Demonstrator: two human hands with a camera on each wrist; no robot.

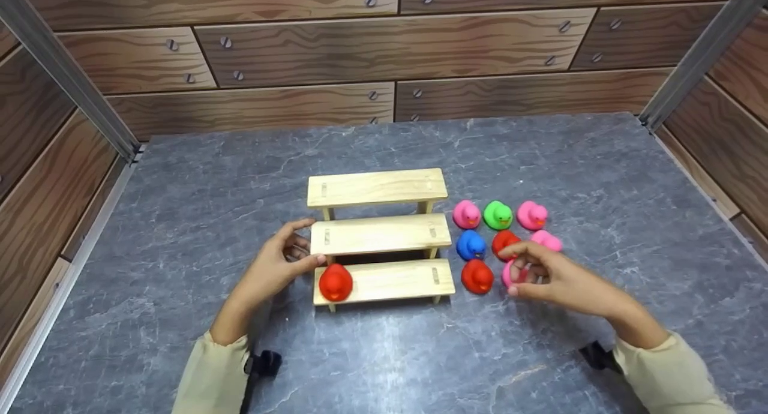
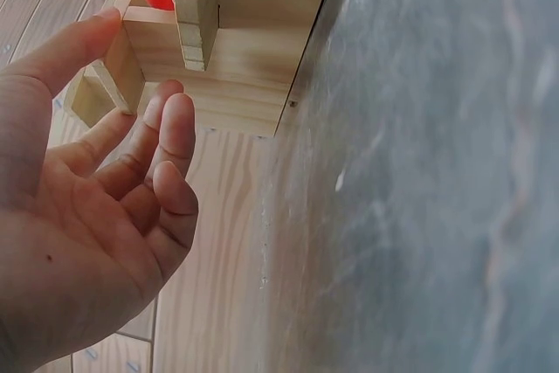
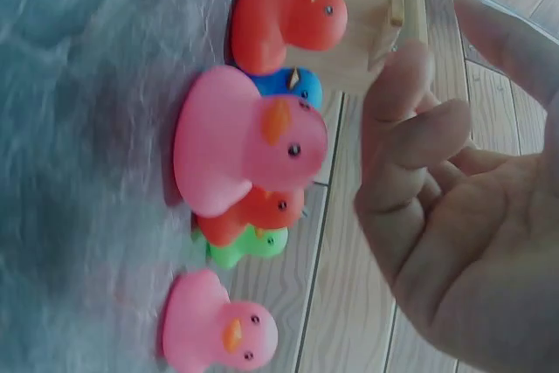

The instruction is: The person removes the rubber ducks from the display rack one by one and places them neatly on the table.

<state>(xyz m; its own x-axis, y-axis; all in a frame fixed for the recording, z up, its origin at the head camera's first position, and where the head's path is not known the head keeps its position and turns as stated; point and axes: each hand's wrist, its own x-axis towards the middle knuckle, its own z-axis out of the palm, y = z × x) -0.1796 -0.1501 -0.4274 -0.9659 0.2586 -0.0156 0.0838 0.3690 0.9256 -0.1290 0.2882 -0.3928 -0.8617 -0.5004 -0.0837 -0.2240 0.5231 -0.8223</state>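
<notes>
A three-step wooden stand (image 1: 384, 234) is on the tabletop, with a red rubber duck (image 1: 336, 282) at the left of its lowest step. My left hand (image 1: 271, 269) pinches the left end of the middle step, thumb at the front edge and index finger at the back. The other left fingers curl loosely in the left wrist view. Over the nearest pink duck (image 3: 231, 141), my right hand (image 1: 561, 279) hovers with thumb and fingers apart. The right wrist view shows a gap between hand and duck. In the head view that hand partly hides this duck.
Right of the stand sit more rubber ducks in rows: pink (image 1: 466, 214), green (image 1: 498, 215), another pink (image 1: 532, 215), blue (image 1: 471, 245) and red (image 1: 478, 276) among them. Wood-patterned walls (image 1: 384, 48) enclose the grey marbled table (image 1: 384, 360) at the back and sides.
</notes>
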